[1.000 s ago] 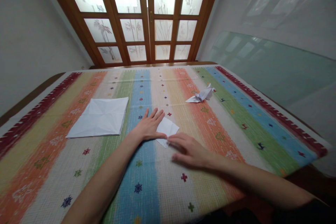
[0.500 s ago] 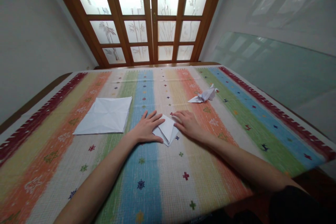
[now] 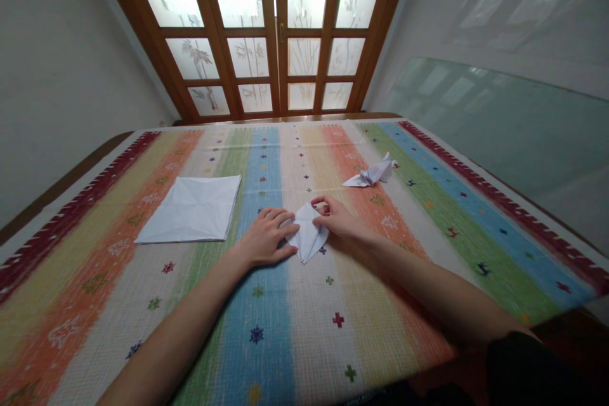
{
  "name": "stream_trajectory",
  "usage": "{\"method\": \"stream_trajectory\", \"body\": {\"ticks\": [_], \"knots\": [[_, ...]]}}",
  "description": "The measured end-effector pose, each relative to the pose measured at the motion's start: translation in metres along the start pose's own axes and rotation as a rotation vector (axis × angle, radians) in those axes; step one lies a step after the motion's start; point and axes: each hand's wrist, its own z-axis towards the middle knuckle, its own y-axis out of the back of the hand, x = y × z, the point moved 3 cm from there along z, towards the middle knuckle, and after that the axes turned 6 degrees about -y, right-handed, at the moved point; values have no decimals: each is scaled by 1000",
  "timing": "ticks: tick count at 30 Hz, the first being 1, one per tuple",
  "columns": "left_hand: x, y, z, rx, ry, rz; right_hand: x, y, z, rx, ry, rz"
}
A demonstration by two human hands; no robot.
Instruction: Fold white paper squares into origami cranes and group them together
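Note:
A small piece of white paper (image 3: 307,228), folded into a kite shape, lies on the tablecloth between my hands with its narrow point toward me. My left hand (image 3: 267,236) holds its left side against the cloth, fingers bent over the edge and thumb lower down. At the right edge, the thumb and index finger of my right hand (image 3: 339,219) pinch the paper, the other fingers curled. Farther off to the right sits a folded white paper crane (image 3: 373,174). Left of my hands lie stacked square sheets of white paper (image 3: 195,209) with crease marks.
A striped, patterned tablecloth (image 3: 257,304) covers the table. Behind the far edge stand wooden doors (image 3: 278,70) with frosted panes. A pale glass panel (image 3: 499,133) leans along the wall on the right.
My right hand has gone from lying stretched beside the paper to pinching its right edge. The fingers of my left hand have drawn closer together. The paper's right flap has shifted.

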Motion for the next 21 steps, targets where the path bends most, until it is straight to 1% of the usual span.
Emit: {"method": "stream_trajectory", "body": {"ticks": [3,5,7,9,11,12,14,15,16,18,19,21], "knots": [[-14,2,5,-81,33,-57,9,-4,-2,-40,-125,188],[-25,2,11,-154,101,-62,18,-8,-6,-63,-176,331],[-31,-1,16,-182,214,-66,26,-12,-10,-63,-151,485],[-30,-3,19,-232,319,-120,31,-14,-10,-31,-77,595],[-20,-1,19,-363,447,-226,30,-12,-7,-31,2,620],[-13,0,18,-454,521,-293,27,-10,-5,-63,29,604],[0,1,14,-638,666,-468,19,-5,0,-201,43,537],[6,0,13,-717,723,-576,14,-4,2,-237,22,506],[10,-2,13,-781,763,-688,10,-6,3,-231,-6,492],[13,-9,12,-854,803,-862,5,-15,4,-116,-38,490],[14,-12,12,-863,814,-903,5,-19,3,-48,-39,481],[14,-13,10,-860,833,-860,7,-24,3,36,-11,423]]}}
